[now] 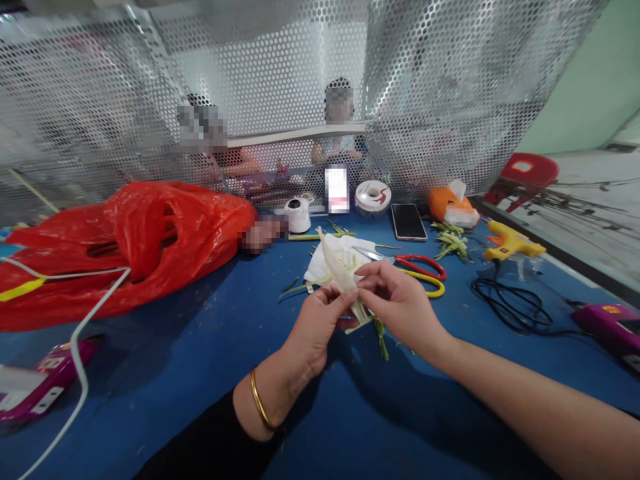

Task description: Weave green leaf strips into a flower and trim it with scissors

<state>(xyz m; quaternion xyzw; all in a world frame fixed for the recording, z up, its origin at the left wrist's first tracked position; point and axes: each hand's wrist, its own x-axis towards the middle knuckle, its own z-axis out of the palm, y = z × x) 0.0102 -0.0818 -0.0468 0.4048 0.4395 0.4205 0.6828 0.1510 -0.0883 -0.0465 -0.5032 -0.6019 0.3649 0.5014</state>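
A pale, whitish leaf-like strip [336,265] stands tilted upward between my two hands above the blue table. My left hand [316,325] is closed on its lower part, thumb over the front. From the right side, the fingers of my right hand [404,303] pinch the same strip. Below the fingers hangs a small green stem piece [381,339]; whether it is joined to the strip I cannot tell. Just behind lie a white tissue [317,265] and scissors with red and yellow handles [429,263], blades pointing left.
A red plastic bag [190,220] covers the left side. Toward the back are a thread spool [298,215], a ribbon roll [373,198], a lit phone [337,189] and a dark phone [409,221]. Rightward lie green trimmings [451,241], a yellow glue gun [514,243] and its black cable [515,308].
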